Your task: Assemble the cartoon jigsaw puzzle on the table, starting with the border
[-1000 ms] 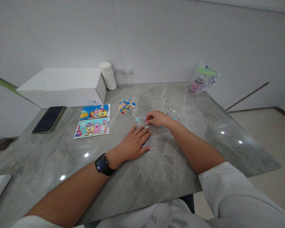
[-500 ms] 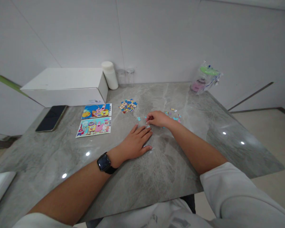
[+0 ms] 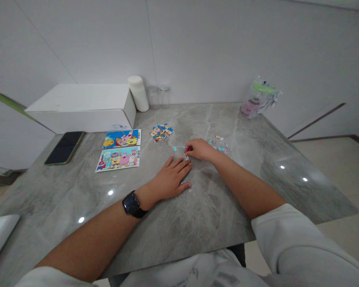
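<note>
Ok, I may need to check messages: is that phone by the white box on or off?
The phone looks off or asleep: it lies flat, face up on the table, and its screen is uniformly dark.

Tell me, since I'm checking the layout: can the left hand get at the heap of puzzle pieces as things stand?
Probably yes. The left hand lies flat on the table, and bare table lies between it and the heap; nothing stands in the way.

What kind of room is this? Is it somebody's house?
Probably a home, at a dining or kitchen table of grey marble. Puzzle pieces and cartoon picture cards lie on it, with a phone and jars by the white wall.
</note>
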Motion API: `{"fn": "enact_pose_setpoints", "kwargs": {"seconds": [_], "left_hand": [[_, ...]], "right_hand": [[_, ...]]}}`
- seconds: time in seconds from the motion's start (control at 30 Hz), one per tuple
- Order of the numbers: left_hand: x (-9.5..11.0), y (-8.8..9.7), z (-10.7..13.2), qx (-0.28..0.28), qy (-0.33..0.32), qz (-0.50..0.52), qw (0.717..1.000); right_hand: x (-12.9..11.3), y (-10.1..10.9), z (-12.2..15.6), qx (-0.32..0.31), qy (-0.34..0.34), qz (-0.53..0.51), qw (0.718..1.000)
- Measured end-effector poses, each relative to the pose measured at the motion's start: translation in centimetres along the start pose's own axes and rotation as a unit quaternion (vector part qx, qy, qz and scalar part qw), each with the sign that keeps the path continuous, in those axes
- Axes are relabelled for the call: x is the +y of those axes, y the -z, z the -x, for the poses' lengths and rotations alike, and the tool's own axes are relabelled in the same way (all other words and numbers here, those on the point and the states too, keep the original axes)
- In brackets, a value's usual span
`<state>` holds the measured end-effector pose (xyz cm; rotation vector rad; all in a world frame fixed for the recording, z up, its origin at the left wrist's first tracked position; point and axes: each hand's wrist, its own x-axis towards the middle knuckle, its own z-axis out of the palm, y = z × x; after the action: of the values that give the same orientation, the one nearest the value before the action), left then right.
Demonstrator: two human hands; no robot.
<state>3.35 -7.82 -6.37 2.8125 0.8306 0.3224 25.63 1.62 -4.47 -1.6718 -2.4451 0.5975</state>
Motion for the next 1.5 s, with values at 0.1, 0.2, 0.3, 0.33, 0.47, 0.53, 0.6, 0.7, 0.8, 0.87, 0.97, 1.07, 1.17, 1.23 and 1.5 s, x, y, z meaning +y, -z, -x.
{"fn": "enact_pose_setpoints", "kwargs": {"seconds": [0.1, 0.2, 0.3, 0.33, 0.47, 0.53, 0.6, 0.7, 0.8, 0.87, 0.97, 1.07, 1.17, 1.23, 1.5], "left_hand": [[0.0, -0.1, 0.0, 0.002, 0.001, 0.001, 1.0], [0.0, 0.0, 0.0, -0.002, 0.003, 0.006, 1.0], [0.0, 0.0, 0.0, -0.004, 0.003, 0.009, 1.0], [0.0, 0.1, 0.0, -0.003, 0.003, 0.009, 1.0], [0.0, 0.0, 0.0, -0.004, 0.002, 0.008, 1.0], [-0.1, -0.1, 0.1, -0.002, 0.002, 0.007, 1.0], [-0.1, -0.1, 0.1, 0.0, 0.001, 0.006, 1.0], [-0.2, -0.2, 0.1, 0.002, 0.002, 0.008, 1.0], [-0.2, -0.2, 0.1, 0.003, 0.002, 0.008, 1.0], [-0.1, -0.1, 0.1, 0.002, 0.002, 0.004, 1.0], [-0.1, -0.1, 0.1, -0.001, 0.002, -0.006, 1.0], [0.0, 0.0, 0.1, -0.004, 0.001, -0.012, 1.0], [0.1, 0.2, 0.1, -0.005, 0.002, -0.016, 1.0], [0.1, 0.2, 0.1, -0.004, 0.003, -0.018, 1.0], [0.1, 0.0, 0.1, -0.003, 0.004, -0.019, 1.0]], "right_hand": [[0.0, 0.7, 0.2, 0.036, -0.005, -0.003, 0.999], [0.1, 1.6, 0.3, 0.073, -0.01, -0.02, 0.997], [0.3, 2.1, 0.3, 0.082, -0.016, -0.029, 0.996], [0.3, 2.1, 0.3, 0.082, -0.018, -0.029, 0.996], [0.4, 2.0, 0.3, 0.084, -0.017, -0.023, 0.996], [0.4, 2.1, 0.3, 0.084, -0.017, -0.021, 0.996], [0.5, 2.1, 0.3, 0.084, -0.018, -0.017, 0.996], [0.6, 2.0, 0.2, 0.083, -0.015, -0.013, 0.996], [0.7, 1.7, 0.2, 0.072, -0.009, -0.008, 0.997], [0.6, 1.5, 0.3, 0.058, -0.005, 0.001, 0.998], [0.4, 1.4, 0.4, 0.036, -0.007, 0.02, 0.999], [0.1, 1.5, 0.6, 0.026, -0.009, 0.04, 0.999], [0.1, 1.6, 0.6, 0.021, -0.007, 0.05, 0.998], [0.1, 1.6, 0.6, 0.019, -0.006, 0.053, 0.998], [0.3, 1.6, 0.6, 0.021, -0.008, 0.061, 0.998]]}}
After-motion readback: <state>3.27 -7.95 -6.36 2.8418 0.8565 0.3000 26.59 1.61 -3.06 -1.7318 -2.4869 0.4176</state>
